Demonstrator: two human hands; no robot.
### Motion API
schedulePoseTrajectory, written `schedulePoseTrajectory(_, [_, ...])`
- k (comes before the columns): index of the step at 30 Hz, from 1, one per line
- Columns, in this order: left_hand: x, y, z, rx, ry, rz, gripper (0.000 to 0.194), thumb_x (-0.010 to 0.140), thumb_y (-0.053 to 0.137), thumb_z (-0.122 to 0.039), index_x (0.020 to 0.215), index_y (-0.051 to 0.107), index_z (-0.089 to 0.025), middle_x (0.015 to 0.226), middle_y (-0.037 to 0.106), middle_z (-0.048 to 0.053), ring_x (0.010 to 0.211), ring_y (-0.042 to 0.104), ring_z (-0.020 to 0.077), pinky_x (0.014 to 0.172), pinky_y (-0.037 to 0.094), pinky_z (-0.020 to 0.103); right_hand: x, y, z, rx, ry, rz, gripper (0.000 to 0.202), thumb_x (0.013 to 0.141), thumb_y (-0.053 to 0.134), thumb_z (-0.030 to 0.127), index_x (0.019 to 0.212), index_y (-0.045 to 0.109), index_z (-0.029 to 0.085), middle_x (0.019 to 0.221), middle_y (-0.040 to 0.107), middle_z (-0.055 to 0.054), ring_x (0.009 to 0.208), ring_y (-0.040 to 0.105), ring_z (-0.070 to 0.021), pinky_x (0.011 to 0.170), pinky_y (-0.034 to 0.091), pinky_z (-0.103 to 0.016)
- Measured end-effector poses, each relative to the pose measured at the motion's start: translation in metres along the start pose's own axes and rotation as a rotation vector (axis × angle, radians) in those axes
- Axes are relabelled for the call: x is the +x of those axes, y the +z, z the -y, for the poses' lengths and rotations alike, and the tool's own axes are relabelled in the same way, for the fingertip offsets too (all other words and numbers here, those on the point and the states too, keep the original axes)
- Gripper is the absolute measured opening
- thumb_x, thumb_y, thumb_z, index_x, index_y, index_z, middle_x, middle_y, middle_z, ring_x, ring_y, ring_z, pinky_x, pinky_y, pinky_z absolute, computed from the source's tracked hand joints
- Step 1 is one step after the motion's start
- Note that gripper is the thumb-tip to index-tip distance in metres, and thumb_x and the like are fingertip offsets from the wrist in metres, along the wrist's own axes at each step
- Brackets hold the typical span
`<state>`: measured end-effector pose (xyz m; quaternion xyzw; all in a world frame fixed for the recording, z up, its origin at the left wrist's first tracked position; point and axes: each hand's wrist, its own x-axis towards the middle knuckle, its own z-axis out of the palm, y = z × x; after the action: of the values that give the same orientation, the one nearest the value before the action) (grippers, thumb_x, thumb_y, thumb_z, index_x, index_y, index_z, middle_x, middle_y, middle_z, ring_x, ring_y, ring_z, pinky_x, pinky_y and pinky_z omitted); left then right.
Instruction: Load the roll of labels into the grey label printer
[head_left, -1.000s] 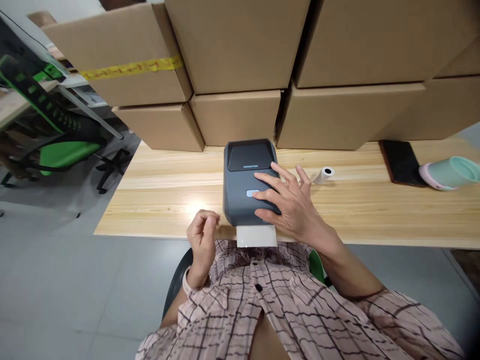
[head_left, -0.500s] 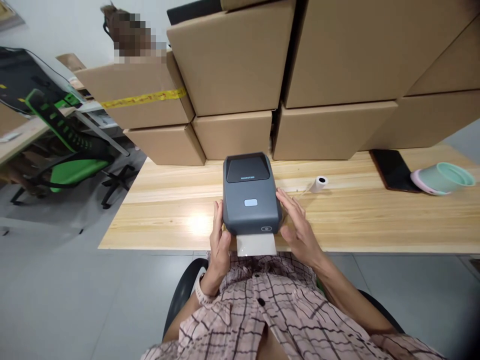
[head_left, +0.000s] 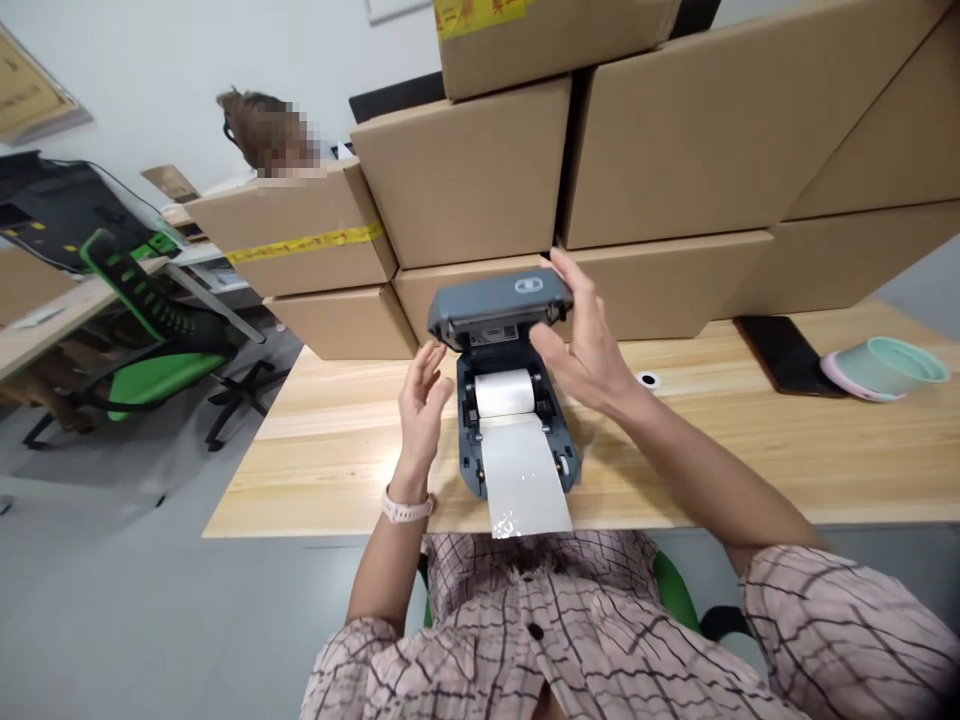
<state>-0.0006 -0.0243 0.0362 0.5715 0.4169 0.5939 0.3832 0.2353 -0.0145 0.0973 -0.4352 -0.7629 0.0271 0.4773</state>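
A dark grey label printer (head_left: 471, 450) stands on the table with its lid (head_left: 480, 297) raised. Inside it sits a white label roll (head_left: 505, 393), from which a strip of label paper (head_left: 525, 480) runs out over the front toward the table edge. My right hand (head_left: 596, 350) grips the lid's right front corner, thumb below and fingers above. Just off the left side of the lid, my left hand (head_left: 421, 410) is open with its thumb apart and holds nothing; whether its fingertips touch the lid I cannot tell.
Stacked cardboard boxes (head_left: 465, 180) line the back of the wooden table (head_left: 300, 450). Right of the printer lies a small white roll (head_left: 649, 381), partly behind my forearm. A black phone (head_left: 784, 355) and a mint cup (head_left: 889, 365) are farther right. Another person sits behind the boxes.
The printer's lid has swung up, uncovering the label roll inside. My right hand has risen with the lid, and my left hand has moved up and slightly away from the printer's side.
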Motion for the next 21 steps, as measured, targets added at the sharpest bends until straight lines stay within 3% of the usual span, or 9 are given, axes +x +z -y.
schedulePoseTrajectory(4, [-0.004,-0.001,0.019,-0.01,-0.223,0.209,0.08,0.081,0.077,-0.038,0.152,0.045,-0.027,0.165,0.039,0.013,0.154,0.034,0.0336,0.121,0.037,0.052,0.049,0.011,-0.025,-0.044,0.002,0.014,0.079,0.1,0.026,0.072,0.163,0.003,0.029,0.168,0.029,-0.012,0.149,0.04,-0.0353,0.117,0.039,-0.06])
schedulePoseTrajectory(7, [-0.014,0.0,0.029,-0.037,-0.294,0.236,0.095,0.078,0.079,-0.035,0.16,0.03,-0.03,0.169,0.031,0.014,0.152,0.037,0.0333,0.118,0.04,0.049,0.078,0.021,-0.048,-0.038,0.025,0.007,0.081,0.099,0.026,0.075,0.162,0.006,0.029,0.166,0.032,-0.012,0.148,0.041,-0.0366,0.116,0.039,-0.063])
schedulePoseTrajectory(10, [-0.016,0.001,0.029,-0.024,-0.325,0.242,0.094,0.076,0.076,-0.03,0.159,0.031,-0.029,0.164,0.04,0.014,0.143,0.047,0.0324,0.108,0.047,0.047,0.095,0.027,-0.062,-0.021,0.038,0.03,0.079,0.1,0.027,0.074,0.162,0.008,0.029,0.164,0.036,-0.013,0.146,0.045,-0.0364,0.115,0.038,-0.064])
schedulePoseTrajectory(12, [-0.015,0.001,0.027,0.073,-0.312,0.218,0.084,0.076,0.073,-0.027,0.154,0.042,-0.026,0.15,0.055,0.014,0.127,0.057,0.0301,0.096,0.051,0.042,0.093,0.026,-0.059,-0.039,0.016,-0.001,0.08,0.1,0.033,0.071,0.163,0.008,0.029,0.165,0.034,-0.013,0.147,0.042,-0.0374,0.117,0.035,-0.065])
schedulePoseTrajectory(14, [-0.014,0.0,0.023,0.236,-0.304,0.183,0.072,0.077,0.069,-0.026,0.148,0.052,-0.022,0.118,0.069,0.01,0.1,0.063,0.0242,0.082,0.051,0.036,0.078,0.022,-0.046,-0.074,-0.015,-0.093,0.08,0.1,0.039,0.065,0.164,0.008,0.028,0.167,0.033,-0.012,0.15,0.038,-0.0385,0.12,0.031,-0.065])
schedulePoseTrajectory(16, [-0.014,-0.002,0.022,0.36,-0.32,0.178,0.066,0.079,0.066,-0.025,0.144,0.056,-0.019,0.086,0.066,0.002,0.077,0.059,0.0183,0.071,0.046,0.03,0.053,0.017,-0.029,-0.073,-0.035,-0.136,0.076,0.101,0.043,0.055,0.164,0.012,0.028,0.161,0.044,-0.011,0.145,0.044,-0.037,0.12,0.034,-0.062])
schedulePoseTrajectory(18, [-0.014,-0.003,0.022,0.39,-0.344,0.201,0.066,0.08,0.064,-0.026,0.144,0.055,-0.018,0.072,0.059,-0.003,0.066,0.054,0.0155,0.065,0.041,0.027,0.028,0.014,-0.017,-0.017,-0.045,0.041,0.072,0.1,0.047,0.045,0.163,0.019,0.027,0.144,0.062,-0.01,0.129,0.06,-0.0325,0.111,0.046,-0.055])
schedulePoseTrajectory(21, [-0.015,-0.003,0.023,0.356,-0.352,0.212,0.067,0.08,0.062,-0.026,0.145,0.052,-0.017,0.072,0.059,-0.004,0.064,0.053,0.0145,0.063,0.04,0.026,0.006,0.017,-0.014,-0.007,-0.071,0.546,0.073,0.095,0.056,0.042,0.161,0.03,0.026,0.133,0.07,-0.011,0.116,0.069,-0.0307,0.096,0.056,-0.049])
